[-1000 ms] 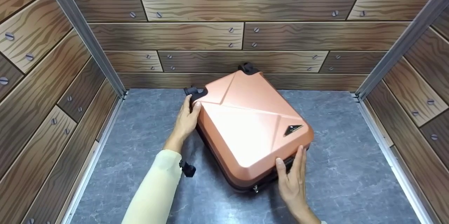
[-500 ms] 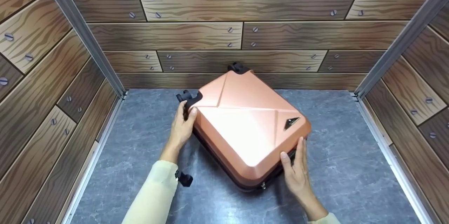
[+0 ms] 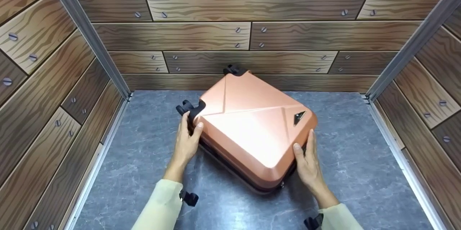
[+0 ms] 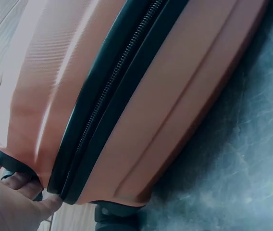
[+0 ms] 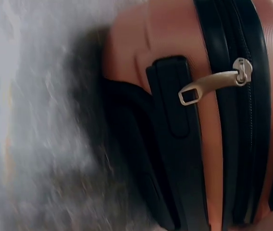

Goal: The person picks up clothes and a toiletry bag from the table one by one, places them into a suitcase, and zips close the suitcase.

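A rose-gold hard-shell suitcase [image 3: 248, 97] lies on its broad side, turned at a slant, with a black triangular badge [image 3: 299, 118] on its upper face. My left hand [image 3: 185, 143] grips the corner beside a black wheel [image 3: 184, 107], thumb on the shell's edge. In the left wrist view, its fingers curl in at that corner, near the black zipper band [image 4: 112, 86]. At the opposite end, my right hand [image 3: 309, 168] holds the side with its thumb on the upper edge. The right wrist view shows a metal zipper pull [image 5: 213, 84] and a black side handle [image 5: 172, 103].
Grey marbled flooring [image 3: 360, 158] surrounds the suitcase. Wood-patterned panels form the back wall [image 3: 209, 35] and both sides, with metal posts at the corners. A second black wheel [image 3: 234, 70] points toward the back wall. Small black devices [image 3: 189, 198] are strapped at both wrists.
The suitcase has turned counterclockwise: its wheeled end has swung left and nearer, its badge end farther back. Both hands have moved with it, keeping their hold.
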`<move>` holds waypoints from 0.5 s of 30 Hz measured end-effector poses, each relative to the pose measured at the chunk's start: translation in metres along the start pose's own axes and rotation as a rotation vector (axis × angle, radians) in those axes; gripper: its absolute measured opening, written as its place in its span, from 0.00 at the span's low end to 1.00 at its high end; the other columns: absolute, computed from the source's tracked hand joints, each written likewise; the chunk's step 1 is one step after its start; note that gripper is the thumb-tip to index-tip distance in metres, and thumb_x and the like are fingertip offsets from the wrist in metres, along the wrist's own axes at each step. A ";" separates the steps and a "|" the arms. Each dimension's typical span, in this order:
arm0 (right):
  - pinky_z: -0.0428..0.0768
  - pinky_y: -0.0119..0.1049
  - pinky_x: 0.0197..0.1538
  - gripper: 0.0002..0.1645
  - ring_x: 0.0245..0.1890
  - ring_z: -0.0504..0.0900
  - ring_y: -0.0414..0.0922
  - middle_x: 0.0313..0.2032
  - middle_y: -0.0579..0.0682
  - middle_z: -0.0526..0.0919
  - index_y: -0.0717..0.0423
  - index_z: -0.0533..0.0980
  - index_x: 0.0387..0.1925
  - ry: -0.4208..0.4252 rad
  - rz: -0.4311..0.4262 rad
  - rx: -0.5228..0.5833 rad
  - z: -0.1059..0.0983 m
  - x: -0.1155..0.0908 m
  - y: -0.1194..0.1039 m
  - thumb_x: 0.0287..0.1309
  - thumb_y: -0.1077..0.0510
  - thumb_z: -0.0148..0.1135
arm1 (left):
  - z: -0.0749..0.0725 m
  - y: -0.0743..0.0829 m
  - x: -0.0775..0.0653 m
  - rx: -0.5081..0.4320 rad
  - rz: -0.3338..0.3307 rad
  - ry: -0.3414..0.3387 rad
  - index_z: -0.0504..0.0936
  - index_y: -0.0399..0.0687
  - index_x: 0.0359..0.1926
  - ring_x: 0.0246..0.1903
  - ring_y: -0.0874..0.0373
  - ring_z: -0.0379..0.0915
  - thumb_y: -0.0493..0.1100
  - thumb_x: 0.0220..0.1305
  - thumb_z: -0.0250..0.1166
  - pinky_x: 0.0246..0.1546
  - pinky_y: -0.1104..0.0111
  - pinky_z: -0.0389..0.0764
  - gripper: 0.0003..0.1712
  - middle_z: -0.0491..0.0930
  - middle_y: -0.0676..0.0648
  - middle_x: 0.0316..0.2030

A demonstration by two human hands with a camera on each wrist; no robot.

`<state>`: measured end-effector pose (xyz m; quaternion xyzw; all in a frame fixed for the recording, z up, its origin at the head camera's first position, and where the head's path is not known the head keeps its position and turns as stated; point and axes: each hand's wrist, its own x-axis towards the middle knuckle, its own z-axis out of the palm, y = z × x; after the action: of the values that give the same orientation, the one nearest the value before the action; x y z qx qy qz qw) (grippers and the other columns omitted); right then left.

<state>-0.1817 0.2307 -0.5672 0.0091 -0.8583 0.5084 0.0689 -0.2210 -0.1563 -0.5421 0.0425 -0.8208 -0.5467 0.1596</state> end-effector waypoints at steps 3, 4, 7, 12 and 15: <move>0.36 0.64 0.82 0.48 0.84 0.31 0.61 0.85 0.56 0.29 0.45 0.29 0.85 -0.042 0.004 -0.011 -0.006 0.010 0.003 0.82 0.42 0.43 | -0.001 0.001 -0.009 0.001 -0.007 0.010 0.63 0.47 0.79 0.70 0.36 0.67 0.53 0.72 0.65 0.72 0.42 0.66 0.41 0.72 0.32 0.68; 0.36 0.65 0.82 0.48 0.84 0.32 0.61 0.85 0.56 0.29 0.44 0.29 0.85 -0.054 0.001 -0.018 -0.008 0.014 0.004 0.82 0.41 0.43 | -0.002 0.002 -0.011 -0.001 -0.011 0.010 0.63 0.47 0.80 0.71 0.37 0.66 0.52 0.72 0.65 0.73 0.43 0.65 0.41 0.71 0.32 0.69; 0.37 0.67 0.81 0.47 0.84 0.33 0.62 0.85 0.53 0.30 0.39 0.29 0.85 -0.097 -0.007 -0.015 -0.016 0.026 0.008 0.82 0.41 0.43 | -0.002 0.004 -0.019 -0.010 -0.024 0.008 0.62 0.48 0.80 0.73 0.39 0.64 0.50 0.70 0.66 0.74 0.44 0.64 0.42 0.69 0.34 0.72; 0.37 0.69 0.80 0.47 0.84 0.33 0.62 0.85 0.54 0.31 0.34 0.29 0.85 -0.159 -0.025 0.021 -0.029 0.044 0.015 0.82 0.42 0.44 | 0.000 0.008 -0.033 -0.051 -0.039 0.015 0.63 0.49 0.80 0.73 0.41 0.63 0.45 0.67 0.66 0.74 0.46 0.65 0.43 0.69 0.36 0.73; 0.37 0.69 0.80 0.45 0.84 0.34 0.62 0.85 0.54 0.32 0.33 0.30 0.85 -0.171 -0.030 0.042 -0.032 0.051 0.019 0.82 0.42 0.43 | 0.003 0.010 -0.043 -0.069 -0.054 0.024 0.63 0.51 0.80 0.73 0.43 0.63 0.44 0.66 0.66 0.74 0.47 0.66 0.43 0.69 0.38 0.73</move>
<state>-0.2307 0.2709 -0.5619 0.0670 -0.8499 0.5226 0.0028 -0.1800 -0.1395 -0.5435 0.0656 -0.7982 -0.5782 0.1557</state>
